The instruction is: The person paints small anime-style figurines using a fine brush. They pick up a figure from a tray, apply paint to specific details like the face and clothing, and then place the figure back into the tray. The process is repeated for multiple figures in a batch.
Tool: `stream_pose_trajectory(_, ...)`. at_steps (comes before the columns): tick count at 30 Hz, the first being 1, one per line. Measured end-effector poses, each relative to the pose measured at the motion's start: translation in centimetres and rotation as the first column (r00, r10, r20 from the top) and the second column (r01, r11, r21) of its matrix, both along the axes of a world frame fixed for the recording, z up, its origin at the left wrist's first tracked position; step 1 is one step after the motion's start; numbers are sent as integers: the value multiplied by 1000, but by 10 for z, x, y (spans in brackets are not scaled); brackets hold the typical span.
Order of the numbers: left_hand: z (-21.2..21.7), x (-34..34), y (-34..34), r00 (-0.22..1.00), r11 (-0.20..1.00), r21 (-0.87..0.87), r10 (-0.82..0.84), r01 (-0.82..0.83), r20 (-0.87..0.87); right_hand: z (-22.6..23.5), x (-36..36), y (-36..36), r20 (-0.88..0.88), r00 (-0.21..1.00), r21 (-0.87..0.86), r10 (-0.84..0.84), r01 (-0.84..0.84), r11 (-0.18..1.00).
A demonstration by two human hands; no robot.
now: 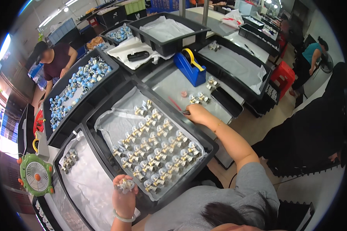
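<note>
— Well, what is held in the left hand (124, 196)?

— A small silver fitting (125, 185) is gripped by closed fingers, just beside the black tray (210, 145) of matching fittings (158, 148) laid in rows.

— And the right hand (196, 113)?

— It is closed on a thin dark tool (184, 112), resting on the grey bench (173, 86); a few loose fittings (198, 98) lie just beyond it, a blue tape dispenser (191, 65) farther off.

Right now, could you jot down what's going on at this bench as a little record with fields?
left hand: holds a few small metal fittings
right hand: grips a dark tool, reaching toward fittings on the grey mat
middle tray: rows of metal fittings on a clear sheet
far-left tray: blue-capped pieces
also on bench: blue tape dispenser, green desk fan
</note>
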State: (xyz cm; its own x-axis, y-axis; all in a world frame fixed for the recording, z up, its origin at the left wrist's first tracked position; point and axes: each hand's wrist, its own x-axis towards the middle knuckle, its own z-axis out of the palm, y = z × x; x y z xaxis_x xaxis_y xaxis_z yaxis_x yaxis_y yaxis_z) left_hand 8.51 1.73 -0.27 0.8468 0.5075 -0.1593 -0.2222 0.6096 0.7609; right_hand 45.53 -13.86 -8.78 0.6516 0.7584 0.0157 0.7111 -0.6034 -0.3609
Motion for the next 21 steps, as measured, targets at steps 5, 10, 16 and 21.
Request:
stream_pose_trajectory(5, 1, -6, -3, 1000, 986, 164, -3, 7, -24, 114, -12, -8, -181, 970, 488, -160, 230, 842)
stream_pose_trajectory(10, -2, -4, -1, 982, 901, 434, 65, 18, -176, 179, -86, 34, -499, 630, 844, 595, 199, 498)
stream_pose_trajectory(16, -8, -8, 9, 997, 699, 715, 75, -27, -36, 158, -172, 71, -550, 480, 741, 684, -99, 665)
stream_pose_trajectory(21, -9, -10, 7, 981, 682, 731, 160, -27, -113, 136, -183, 76, -479, 473, 783, 739, -150, 604)
